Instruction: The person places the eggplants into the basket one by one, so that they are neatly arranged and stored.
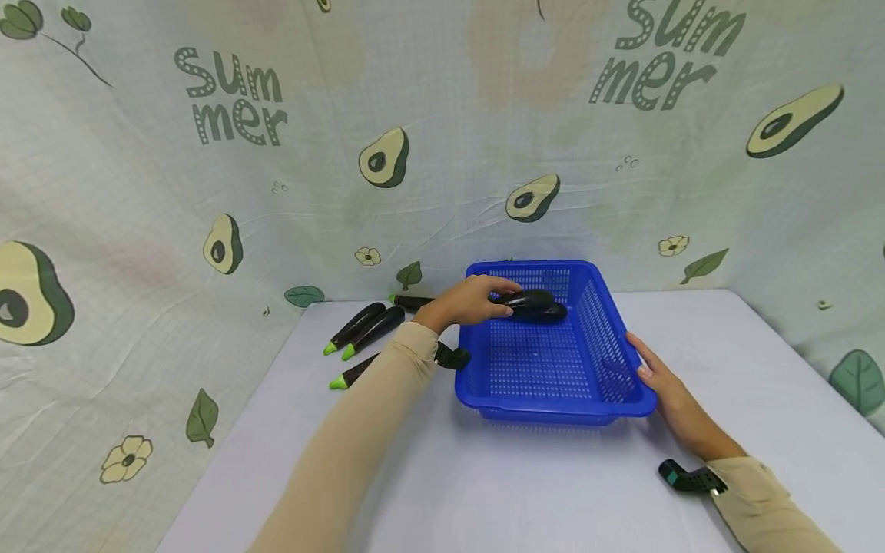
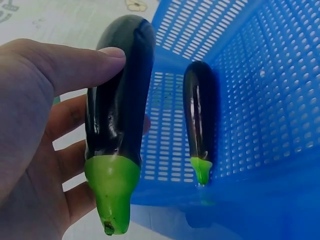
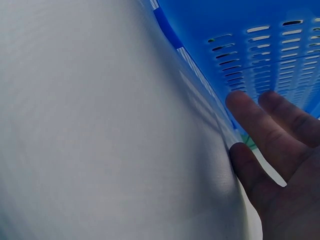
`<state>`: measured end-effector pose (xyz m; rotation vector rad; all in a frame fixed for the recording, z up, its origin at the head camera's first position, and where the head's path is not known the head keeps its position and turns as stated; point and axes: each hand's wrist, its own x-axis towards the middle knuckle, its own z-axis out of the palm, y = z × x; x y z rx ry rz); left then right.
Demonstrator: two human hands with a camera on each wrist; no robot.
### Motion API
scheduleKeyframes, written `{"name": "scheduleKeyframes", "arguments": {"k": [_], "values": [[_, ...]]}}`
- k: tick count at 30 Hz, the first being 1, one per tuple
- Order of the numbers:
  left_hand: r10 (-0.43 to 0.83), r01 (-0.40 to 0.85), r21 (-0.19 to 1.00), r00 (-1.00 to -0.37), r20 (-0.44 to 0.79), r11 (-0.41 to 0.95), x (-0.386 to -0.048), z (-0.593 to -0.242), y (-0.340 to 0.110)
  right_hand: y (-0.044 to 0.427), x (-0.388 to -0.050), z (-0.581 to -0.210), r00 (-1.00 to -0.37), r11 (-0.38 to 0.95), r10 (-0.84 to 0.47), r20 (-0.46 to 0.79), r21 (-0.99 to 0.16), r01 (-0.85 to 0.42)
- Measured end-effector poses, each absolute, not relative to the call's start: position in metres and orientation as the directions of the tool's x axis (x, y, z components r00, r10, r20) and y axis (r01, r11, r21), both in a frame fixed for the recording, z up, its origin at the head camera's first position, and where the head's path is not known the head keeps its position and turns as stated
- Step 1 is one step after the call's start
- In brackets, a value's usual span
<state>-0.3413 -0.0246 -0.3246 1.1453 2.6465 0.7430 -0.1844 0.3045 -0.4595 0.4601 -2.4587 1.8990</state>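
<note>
My left hand (image 1: 473,301) holds a dark eggplant (image 2: 120,115) over the left part of a blue plastic basket (image 1: 539,407). In the left wrist view the thumb lies across the eggplant, its green stem end pointing toward the camera, with the other fingers behind it. A second eggplant (image 2: 199,107) lies inside the basket against a perforated wall. At the basket's right side is my right hand (image 1: 667,392), touching the rim. The right wrist view shows spread, nearly straight fingers (image 3: 265,135) against the outer wall; the thumb is out of sight there.
Several more eggplants (image 1: 374,332) lie on the white table (image 1: 539,491) left of the basket, one of them partly covered by my left arm. A cloth printed with avocados (image 1: 383,157) hangs behind the table and along its sides.
</note>
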Motion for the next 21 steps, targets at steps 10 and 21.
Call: {"name": "scheduleKeyframes", "arguments": {"k": [10,21], "values": [[0.722,0.628,0.515,-0.691,0.026,0.583,-0.351,-0.327,-0.012,0.307,-0.182,-0.457,-0.952,0.2,-0.236,0.194,-0.949,-0.243],[0.699,0.596,0.513,-0.715,-0.011,0.617,-0.359,-0.331,-0.005,0.305,-0.183,-0.46,-0.95,0.199,-0.239,0.2,-0.948,-0.25]]}}
